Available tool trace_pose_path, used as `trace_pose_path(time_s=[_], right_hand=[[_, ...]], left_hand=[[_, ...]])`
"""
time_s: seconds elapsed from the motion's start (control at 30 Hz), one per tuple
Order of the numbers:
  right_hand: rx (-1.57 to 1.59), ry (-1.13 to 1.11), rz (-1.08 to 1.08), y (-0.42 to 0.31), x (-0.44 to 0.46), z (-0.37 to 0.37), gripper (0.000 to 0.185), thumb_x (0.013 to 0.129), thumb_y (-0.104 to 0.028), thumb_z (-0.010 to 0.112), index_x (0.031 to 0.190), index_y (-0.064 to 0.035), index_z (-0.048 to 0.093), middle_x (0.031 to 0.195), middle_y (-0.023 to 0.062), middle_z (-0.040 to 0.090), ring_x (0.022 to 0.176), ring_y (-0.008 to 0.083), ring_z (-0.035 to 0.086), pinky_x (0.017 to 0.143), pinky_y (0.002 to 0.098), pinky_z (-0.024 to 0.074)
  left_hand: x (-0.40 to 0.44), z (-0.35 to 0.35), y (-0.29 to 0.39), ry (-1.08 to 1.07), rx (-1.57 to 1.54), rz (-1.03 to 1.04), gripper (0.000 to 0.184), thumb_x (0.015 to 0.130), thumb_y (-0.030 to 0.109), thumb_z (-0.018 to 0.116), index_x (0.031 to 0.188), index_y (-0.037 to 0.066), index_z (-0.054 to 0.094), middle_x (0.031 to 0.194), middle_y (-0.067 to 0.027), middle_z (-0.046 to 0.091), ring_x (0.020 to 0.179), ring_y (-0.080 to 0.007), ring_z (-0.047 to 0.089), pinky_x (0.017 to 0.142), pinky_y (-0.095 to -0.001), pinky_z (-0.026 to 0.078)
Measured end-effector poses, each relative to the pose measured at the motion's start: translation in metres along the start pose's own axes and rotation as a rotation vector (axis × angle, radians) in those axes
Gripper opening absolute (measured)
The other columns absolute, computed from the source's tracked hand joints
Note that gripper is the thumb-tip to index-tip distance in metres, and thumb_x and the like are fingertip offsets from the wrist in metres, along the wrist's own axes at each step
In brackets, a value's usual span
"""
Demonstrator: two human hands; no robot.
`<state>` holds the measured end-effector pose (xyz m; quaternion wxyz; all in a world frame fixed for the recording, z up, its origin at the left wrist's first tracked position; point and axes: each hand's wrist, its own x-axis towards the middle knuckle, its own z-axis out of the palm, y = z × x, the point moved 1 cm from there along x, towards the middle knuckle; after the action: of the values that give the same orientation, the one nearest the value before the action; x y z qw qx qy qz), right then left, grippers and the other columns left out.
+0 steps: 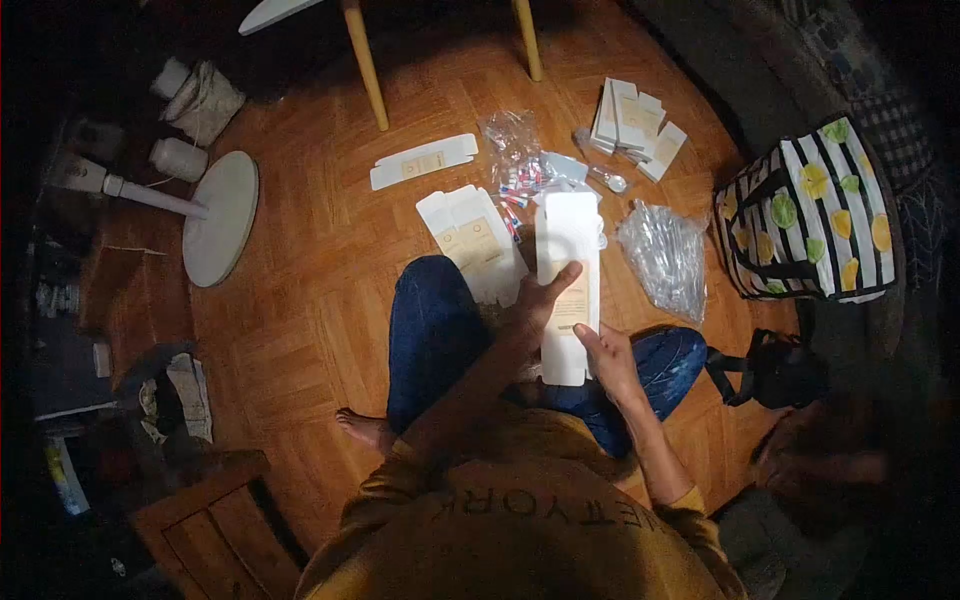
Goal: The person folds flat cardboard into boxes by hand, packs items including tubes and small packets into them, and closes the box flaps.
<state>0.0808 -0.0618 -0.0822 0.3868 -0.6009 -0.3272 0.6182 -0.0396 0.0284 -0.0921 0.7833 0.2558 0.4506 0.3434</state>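
Both hands hold one long white carton [568, 235] with a beige printed panel, upright in the view above my crossed legs. My left hand [545, 298] grips its left edge, thumb across the printed panel. Lower down, my right hand [612, 362] grips the right edge, thumb on the front. Flat cartons [470, 235] lie beyond my left knee, and another flat carton [424, 162] lies farther off. Small red, white and blue tubes [522, 182] lie beside clear plastic [510, 135]. A bundle of clear plastic packets [665, 255] rests right of the carton.
At the upper right are stacked white cartons [630, 120]. A striped fruit-print bag [810, 215] stands at the right, with a black strapped item [775, 370] below it. A round white stand base [222, 218] is at the left; wooden stool legs [365, 65] are at the top.
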Motion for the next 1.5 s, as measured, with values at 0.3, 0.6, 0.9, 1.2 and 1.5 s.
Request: trace_pose_path(time_s=[0.3, 0.6, 0.9, 1.2, 1.5], right_hand=[[0.052, 0.179, -0.064, 0.016, -0.039, -0.012, 0.033, 0.092, -0.026, 0.050, 0.107, 0.0020, 0.058, 0.091, 0.0018, 0.062, 0.078, 0.0067, 0.054, 0.071, 0.0221, 0.0435], [-0.083, 0.294, -0.090, 0.039, -0.043, -0.009, 0.035, 0.092, -0.033, 0.050, 0.098, -0.0003, 0.060, 0.061, -0.0011, 0.054, 0.058, 0.0046, 0.050, 0.045, 0.0229, 0.0390], [0.171, -0.038, 0.288, 0.047, -0.032, 0.006, 0.037, 0.092, -0.040, 0.043, 0.109, -0.0079, 0.053, 0.080, -0.0021, 0.054, 0.074, 0.0077, 0.051, 0.061, 0.0237, 0.0411], [-0.047, 0.278, -0.311, -0.005, 0.014, 0.010, 0.037, 0.089, -0.018, 0.056, 0.122, -0.0031, 0.048, 0.094, 0.0032, 0.056, 0.082, 0.0088, 0.051, 0.072, 0.0232, 0.0424], [0.257, 0.219, -0.122, 0.022, 0.014, 0.004, 0.022, 0.091, -0.022, 0.052, 0.097, -0.0026, 0.061, 0.087, -0.0017, 0.058, 0.078, 0.0062, 0.051, 0.070, 0.0181, 0.0397]], left_hand=[[0.039, 0.004, -0.021, 0.303, 0.037, 0.244, 0.040, 0.084, 0.038, 0.056, 0.105, 0.004, 0.057, 0.092, -0.0080, 0.060, 0.079, -0.0162, 0.058, 0.069, -0.0317, 0.047], [0.026, 0.006, 0.004, 0.219, -0.152, 0.085, 0.056, 0.088, 0.055, 0.039, 0.110, 0.005, 0.054, 0.092, -0.0074, 0.060, 0.081, -0.0171, 0.058, 0.072, -0.0349, 0.047], [0.000, -0.002, -0.011, -0.111, 0.230, 0.287, 0.068, 0.078, 0.038, 0.062, 0.128, 0.004, 0.031, 0.118, -0.0166, 0.046, 0.103, -0.0222, 0.049, 0.085, -0.0383, 0.041], [-0.034, 0.000, -0.035, 0.301, 0.935, 0.615, 0.059, 0.082, 0.032, 0.057, 0.131, 0.006, 0.037, 0.118, -0.0225, 0.048, 0.112, -0.0338, 0.044, 0.098, -0.0446, 0.027], [-0.034, -0.028, -0.022, 0.067, 0.916, 0.338, 0.033, 0.093, 0.031, 0.042, 0.108, 0.005, 0.056, 0.099, -0.0110, 0.059, 0.091, -0.0239, 0.058, 0.078, -0.0354, 0.043]])
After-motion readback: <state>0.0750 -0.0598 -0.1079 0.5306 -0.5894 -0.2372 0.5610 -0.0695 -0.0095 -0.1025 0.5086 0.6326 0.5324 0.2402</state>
